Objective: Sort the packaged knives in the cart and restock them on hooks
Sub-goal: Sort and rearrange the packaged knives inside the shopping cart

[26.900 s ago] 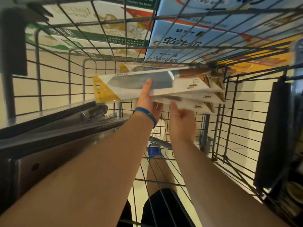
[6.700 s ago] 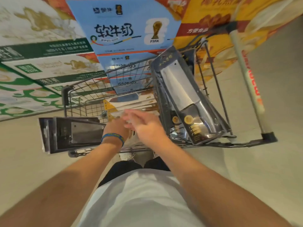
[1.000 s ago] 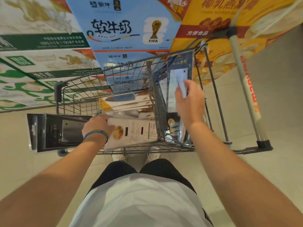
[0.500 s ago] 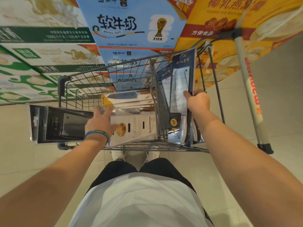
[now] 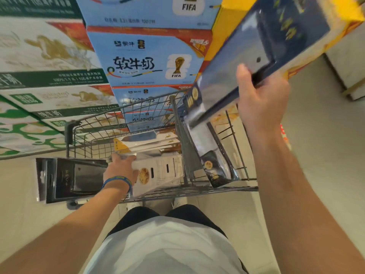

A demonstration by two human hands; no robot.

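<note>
Could lose the dark blue knife pack (image 5: 256,56) here. Gripped at a single spot on its lower long edge, with glossy card running far out to both sides, and so liable to swivel in the grip and drop onto the cart (image 5: 197,189) or the floor (image 5: 316,155). Could also clip its low corner on the wire divider (image 5: 181,135) or on the other dark blue packs (image 5: 215,161) standing in the right-hand section directly beneath. Looks motion-blurred, which probably adds to the chance of a snag. Sits tilted high above the cart's right side, low end toward the basket, high end toward the upper right, across the yellow cartons (image 5: 223,26). Lies clamped in the right hand (image 5: 262,99) — thumb (image 5: 244,76) pressed on the upper face, the other fingers curled round the edge from below. Further out, rests the left hand (image 5: 120,169) on the near end of a white knife pack (image 5: 160,173) in the cart's middle section; cannot tell whether those fingers curl round its edge or merely press. Beyond that, yellow-and-white packs (image 5: 142,141) stacked just behind, black packs (image 5: 67,178) jutting out at the cart's left, stacked milk cartons (image 5: 142,62) ahead. Shows no hooks anywhere, so puts the hanging step, by the look of it, not yet begun.
</note>
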